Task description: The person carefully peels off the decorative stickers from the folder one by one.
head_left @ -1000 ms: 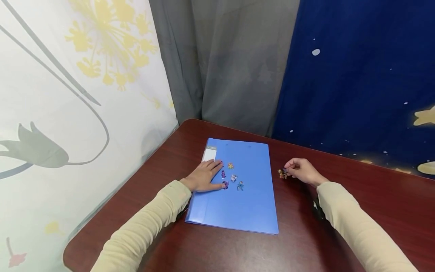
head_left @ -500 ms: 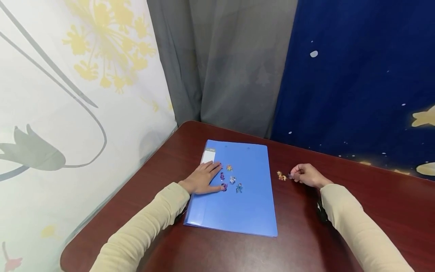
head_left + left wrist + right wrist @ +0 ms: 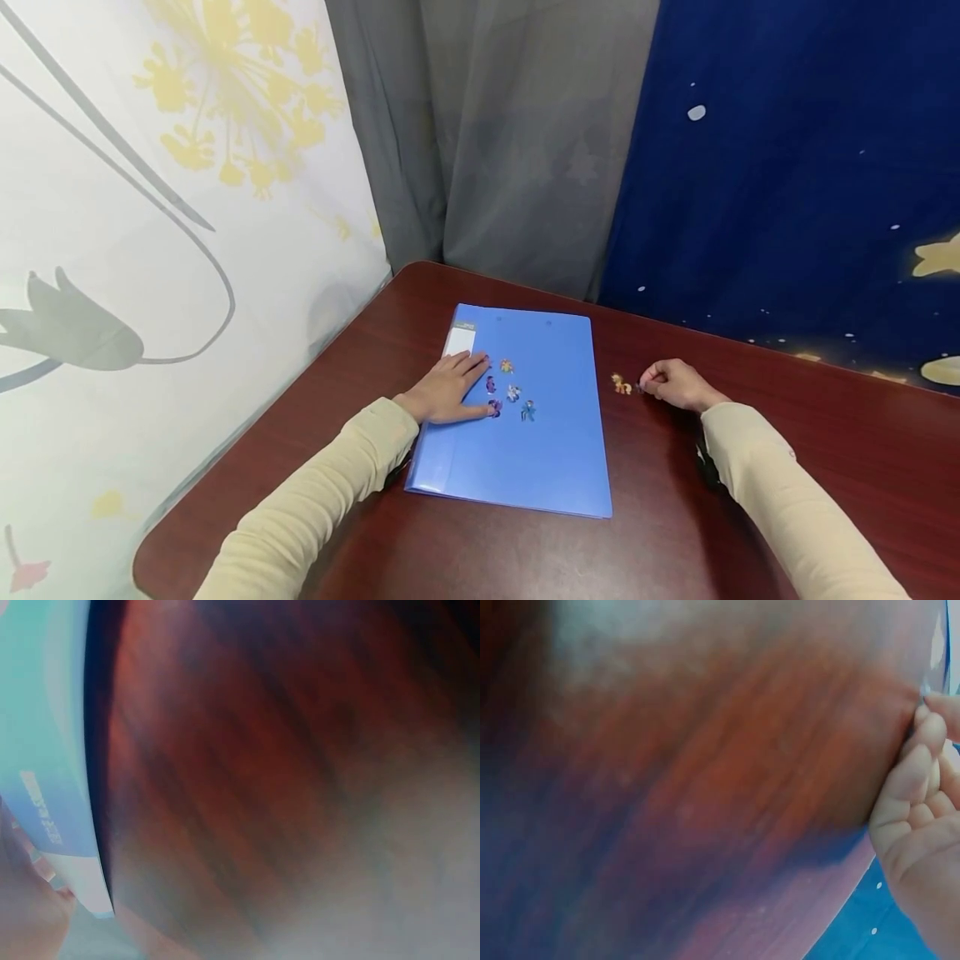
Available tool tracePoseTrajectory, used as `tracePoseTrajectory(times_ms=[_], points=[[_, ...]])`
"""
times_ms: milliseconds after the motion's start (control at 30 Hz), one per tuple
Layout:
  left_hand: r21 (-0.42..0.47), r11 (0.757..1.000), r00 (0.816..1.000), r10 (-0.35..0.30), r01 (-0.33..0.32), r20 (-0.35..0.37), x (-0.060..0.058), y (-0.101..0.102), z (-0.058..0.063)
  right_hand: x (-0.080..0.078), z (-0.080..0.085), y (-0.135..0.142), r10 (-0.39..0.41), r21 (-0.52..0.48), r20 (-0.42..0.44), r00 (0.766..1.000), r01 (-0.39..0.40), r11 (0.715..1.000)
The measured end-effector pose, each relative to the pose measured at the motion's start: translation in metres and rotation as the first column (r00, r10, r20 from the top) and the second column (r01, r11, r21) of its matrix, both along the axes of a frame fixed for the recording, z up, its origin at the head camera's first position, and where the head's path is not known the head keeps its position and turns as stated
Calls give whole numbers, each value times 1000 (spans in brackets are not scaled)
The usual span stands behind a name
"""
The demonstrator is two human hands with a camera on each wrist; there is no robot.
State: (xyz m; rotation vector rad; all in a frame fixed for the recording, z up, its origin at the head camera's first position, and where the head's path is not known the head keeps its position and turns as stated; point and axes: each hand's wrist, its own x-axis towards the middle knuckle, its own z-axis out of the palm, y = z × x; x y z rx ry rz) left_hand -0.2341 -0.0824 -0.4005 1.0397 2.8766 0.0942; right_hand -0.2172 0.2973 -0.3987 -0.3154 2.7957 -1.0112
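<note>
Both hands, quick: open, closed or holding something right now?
Left hand: open, spread on the blue folder.
Right hand: closed, pinching a small piece, mostly hidden.

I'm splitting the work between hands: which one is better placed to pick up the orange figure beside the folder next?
Probably the right hand: it is close beside the orange figure, though it already pinches a small piece. The left hand lies spread on the blue folder, farther away.

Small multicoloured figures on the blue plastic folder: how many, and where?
6 visible: pink at fingertips of the left hand, yellow alongside, upper purple, central white, rightmost blue, lower purple by the thumb. Others may be hidden.
</note>
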Motion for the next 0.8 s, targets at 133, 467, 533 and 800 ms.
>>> tracePoseTrajectory(times_ms=[133,467,533,800], points=[[-10,1000,1000,6,-5,6,-1,0,0,1,2,-4,-11,37,-26,1000,12,999],[-6,1000,1000,4,-4,17,-2,0,-2,0,7,-7,-26,-17,106,994,28,999],[-5,1000,1000,2,-2,15,-2,0,-2,1,6,-5,-22,-24,103,994,25,999],[-8,1000,1000,-2,2,12,-3,0,-1,1,1,2,-19,-136,98,995,32,990]])
